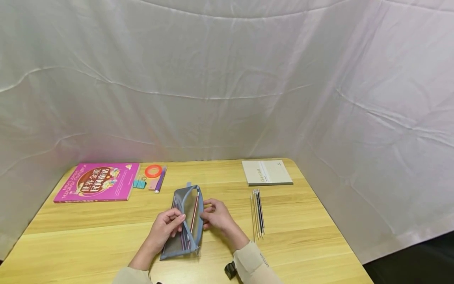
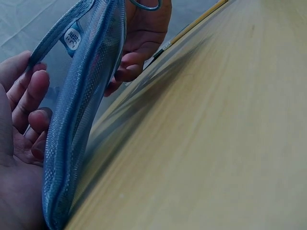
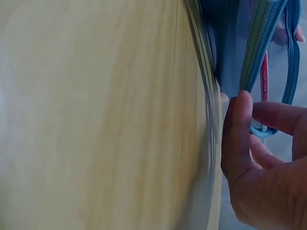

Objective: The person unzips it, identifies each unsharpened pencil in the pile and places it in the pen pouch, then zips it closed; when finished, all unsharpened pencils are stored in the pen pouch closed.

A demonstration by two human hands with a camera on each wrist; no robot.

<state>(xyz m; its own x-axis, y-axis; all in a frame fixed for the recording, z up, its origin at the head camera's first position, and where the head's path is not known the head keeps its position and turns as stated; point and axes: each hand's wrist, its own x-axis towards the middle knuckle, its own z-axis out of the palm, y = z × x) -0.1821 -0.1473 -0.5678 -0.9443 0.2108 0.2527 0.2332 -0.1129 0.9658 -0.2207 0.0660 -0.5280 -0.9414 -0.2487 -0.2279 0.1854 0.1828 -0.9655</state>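
A blue-grey mesh pencil case (image 1: pixel 171 248) lies in front of me with its zipped top spread apart. My left hand (image 1: pixel 164 227) pinches the left edge of the opening between thumb and fingers. On the opposite side, my right hand (image 1: pixel 219 216) pinches the right edge, thumb and forefinger meeting at the zipper strip (image 3: pixel 259 48) in the right wrist view. Inside the case are a red-striped pencil (image 1: pixel 194 213) and some darker pencils seen through the mesh. The left wrist view shows a round white label (image 2: pixel 72 39) by the opening.
Several pencils (image 1: pixel 260 213) lie side by side right of my right hand. Behind them is a notebook (image 1: pixel 267 172). At the back left are a pink book (image 1: pixel 103 183), teal binder clips (image 1: pixel 140 184), orange tape (image 1: pixel 153 171), a pink eraser-like block (image 1: pixel 153 184) and a purple marker (image 1: pixel 161 180).
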